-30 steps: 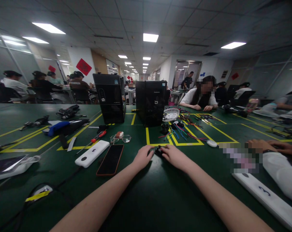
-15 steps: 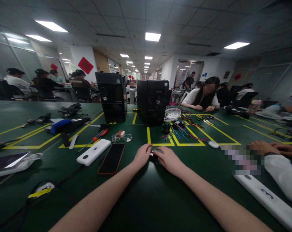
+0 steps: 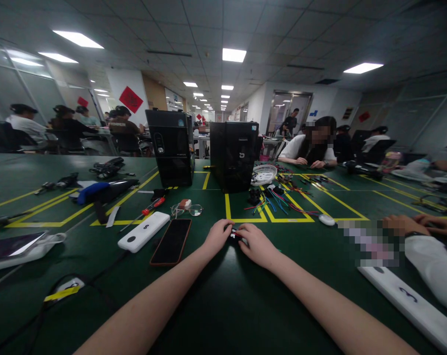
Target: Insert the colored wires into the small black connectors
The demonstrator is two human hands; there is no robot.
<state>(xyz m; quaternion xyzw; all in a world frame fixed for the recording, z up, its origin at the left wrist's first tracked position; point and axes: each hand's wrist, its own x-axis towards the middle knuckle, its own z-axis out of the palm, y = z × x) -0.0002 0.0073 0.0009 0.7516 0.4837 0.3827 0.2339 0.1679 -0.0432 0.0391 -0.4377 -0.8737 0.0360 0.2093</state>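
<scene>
Left hand (image 3: 218, 237) and right hand (image 3: 256, 243) are jointly gripping a small black part (image 3: 234, 233) resting on the green tabletop (image 3: 223, 296).

Light comes from ceiling panels (image 3: 234, 54). The brightest sits directly above the black computer tower (image 3: 234, 155) and is blown out to white. The green table (image 3: 223, 305) in front of the tower is dim, darkest nearest the camera. Soft shadows lie under both forearms. The small part (image 3: 234, 235) pinched between left hand (image 3: 218, 237) and right hand (image 3: 257, 245) shows only as a dark shape. Straight lines bow left and right of the tower. People behind it are soft.
</scene>
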